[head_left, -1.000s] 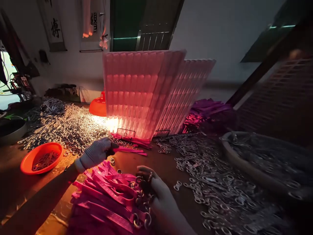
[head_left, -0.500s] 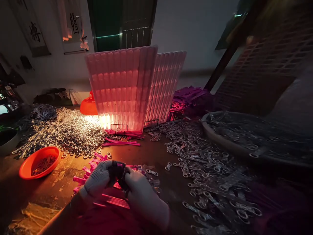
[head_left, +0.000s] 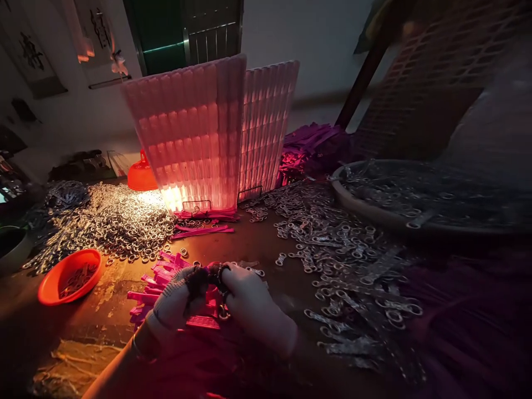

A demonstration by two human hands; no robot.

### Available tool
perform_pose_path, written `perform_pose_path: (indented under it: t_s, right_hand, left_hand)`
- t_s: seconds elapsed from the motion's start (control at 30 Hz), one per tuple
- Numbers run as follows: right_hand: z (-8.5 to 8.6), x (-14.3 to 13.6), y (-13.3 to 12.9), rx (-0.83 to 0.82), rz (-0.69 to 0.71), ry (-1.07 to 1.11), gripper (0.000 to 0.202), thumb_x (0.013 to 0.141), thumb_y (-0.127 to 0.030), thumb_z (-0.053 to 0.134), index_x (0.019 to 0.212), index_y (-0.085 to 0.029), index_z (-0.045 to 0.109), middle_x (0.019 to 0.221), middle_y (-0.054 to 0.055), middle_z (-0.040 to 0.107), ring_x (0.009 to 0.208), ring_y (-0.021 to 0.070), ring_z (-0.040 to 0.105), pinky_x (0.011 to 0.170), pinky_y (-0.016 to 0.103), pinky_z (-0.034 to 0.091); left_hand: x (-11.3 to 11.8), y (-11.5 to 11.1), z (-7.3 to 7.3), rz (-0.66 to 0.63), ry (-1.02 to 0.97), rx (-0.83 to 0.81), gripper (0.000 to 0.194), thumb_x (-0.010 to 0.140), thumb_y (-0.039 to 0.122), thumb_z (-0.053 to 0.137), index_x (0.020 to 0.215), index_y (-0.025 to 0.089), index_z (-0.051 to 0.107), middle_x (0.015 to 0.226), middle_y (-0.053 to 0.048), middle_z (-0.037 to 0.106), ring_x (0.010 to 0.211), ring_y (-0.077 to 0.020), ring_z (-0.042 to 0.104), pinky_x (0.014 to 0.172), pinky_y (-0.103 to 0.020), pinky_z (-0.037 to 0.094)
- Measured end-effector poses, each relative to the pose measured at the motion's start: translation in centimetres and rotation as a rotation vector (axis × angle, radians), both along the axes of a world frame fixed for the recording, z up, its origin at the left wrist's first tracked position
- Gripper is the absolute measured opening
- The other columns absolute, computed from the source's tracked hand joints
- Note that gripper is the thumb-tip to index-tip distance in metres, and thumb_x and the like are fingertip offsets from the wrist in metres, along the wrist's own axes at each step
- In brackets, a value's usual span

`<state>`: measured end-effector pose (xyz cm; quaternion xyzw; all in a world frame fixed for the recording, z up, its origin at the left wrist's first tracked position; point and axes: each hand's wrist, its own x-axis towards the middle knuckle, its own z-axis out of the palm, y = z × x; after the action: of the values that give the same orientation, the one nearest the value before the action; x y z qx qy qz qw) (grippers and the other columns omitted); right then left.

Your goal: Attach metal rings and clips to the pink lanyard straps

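Note:
My left hand (head_left: 173,302), in a pale dotted glove with dark fingertips, is closed at the near middle of the table. Beside it my right hand (head_left: 255,307), gloved the same way, has its fingers curled in, and the two sets of fingertips almost meet. What they pinch is hidden by the dark fingertips. Just under the right fingers shows a small metal ring (head_left: 224,313). Pink strips (head_left: 166,271) fan out behind and left of my left hand, and a pink ridged piece (head_left: 203,322) lies below the fingers.
Left stand an orange bowl (head_left: 89,285) of small parts, a heap of metal rings (head_left: 120,221) and an orange lamp (head_left: 141,176). Clear ribbed panels (head_left: 187,133) stand upright behind. Right are scattered ring-ended metal pieces (head_left: 349,249), a wide basin (head_left: 366,213) and purple strips (head_left: 311,147).
The view has tilted and shifted. My hands appear slightly farther right, with fingertips angled differently, and a metal ring now shows beneath the right fingers.

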<state>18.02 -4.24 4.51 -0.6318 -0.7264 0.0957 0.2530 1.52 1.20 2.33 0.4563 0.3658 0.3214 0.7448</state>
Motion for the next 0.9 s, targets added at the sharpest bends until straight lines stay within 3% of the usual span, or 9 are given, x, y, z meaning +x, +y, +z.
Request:
perform_pose_path:
  t_s: [0.1,0.2,0.27,0.4,0.57,0.63,0.8,0.9]
  right_hand:
    - [0.2,-0.5,-0.2,-0.014,-0.017,-0.179,0.021,0.077,-0.004,0.051,0.086,-0.016,0.066,0.086,0.009,0.066,0.073,0.0190,0.056,0.063,0.031,0.031]
    - [-0.2,-0.7,-0.4,0.050,-0.035,-0.300,0.023,0.080,-0.003,0.048,0.086,-0.015,0.067,0.085,0.012,0.065,0.073,0.0211,0.055,0.062,0.033,0.030]
    - [-0.7,-0.7,-0.5,0.125,-0.032,-0.331,0.024,0.083,-0.003,0.047,0.083,-0.015,0.067,0.083,0.013,0.064,0.075,0.0220,0.055,0.063,0.034,0.030]
    - [-1.7,-0.3,-0.4,0.229,0.047,-0.343,0.022,0.087,-0.006,0.047,0.081,-0.015,0.067,0.083,0.012,0.064,0.076,0.0218,0.054,0.063,0.034,0.031]
    - [-2.3,-0.2,0.0,0.156,0.055,-0.311,0.020,0.084,-0.006,0.050,0.083,-0.014,0.068,0.082,0.011,0.065,0.075,0.0202,0.055,0.064,0.032,0.034]
    - [-2.0,-0.4,0.1,0.125,0.033,-0.253,0.022,0.084,-0.005,0.050,0.092,-0.013,0.068,0.088,0.011,0.066,0.080,0.0205,0.057,0.069,0.031,0.037]
    - [0.2,-0.3,0.2,-0.030,0.036,-0.129,0.020,0.080,-0.008,0.056,0.098,-0.014,0.065,0.100,0.012,0.068,0.088,0.0214,0.062,0.073,0.029,0.040]
    - [1.1,0.1,0.7,-0.164,0.061,-0.152,0.022,0.078,-0.011,0.059,0.099,-0.016,0.063,0.091,0.011,0.071,0.083,0.0227,0.066,0.065,0.028,0.036]
  left_hand:
    - [0.0,-0.4,0.7,-0.007,0.222,0.208,0.035,0.085,0.049,0.063,0.072,0.018,0.052,0.051,0.006,0.042,0.040,-0.0046,0.030,0.039,-0.018,0.022]
    - [-0.2,-0.5,1.9,-0.052,0.448,0.607,0.030,0.088,0.043,0.060,0.076,0.016,0.064,0.063,-0.001,0.057,0.057,-0.0097,0.045,0.052,-0.020,0.034]
    - [-0.2,-0.4,2.7,-0.092,0.498,0.748,0.027,0.088,0.040,0.059,0.080,0.015,0.070,0.073,-0.004,0.064,0.068,-0.0133,0.050,0.059,-0.022,0.038]
    - [-0.3,-0.2,3.2,-0.191,0.515,0.647,0.034,0.092,0.041,0.054,0.075,0.014,0.067,0.064,-0.003,0.060,0.059,-0.0120,0.046,0.055,-0.022,0.034]
    - [-0.7,0.3,1.5,-0.279,0.660,0.852,0.023,0.090,0.030,0.054,0.084,0.015,0.071,0.081,-0.006,0.071,0.071,-0.0155,0.055,0.065,-0.025,0.040]
    - [-0.8,0.4,1.1,-0.288,0.654,0.850,0.020,0.089,0.029,0.056,0.085,0.015,0.071,0.082,-0.006,0.072,0.071,-0.0154,0.056,0.066,-0.025,0.040]
    - [-0.8,0.1,1.7,-0.131,0.486,0.503,0.034,0.092,0.044,0.052,0.079,0.015,0.064,0.049,0.003,0.049,0.043,-0.0082,0.038,0.048,-0.022,0.030]
    - [-0.7,-0.4,1.4,-0.053,0.482,0.564,0.033,0.091,0.042,0.055,0.075,0.015,0.064,0.054,0.001,0.053,0.049,-0.0088,0.042,0.052,-0.022,0.033]
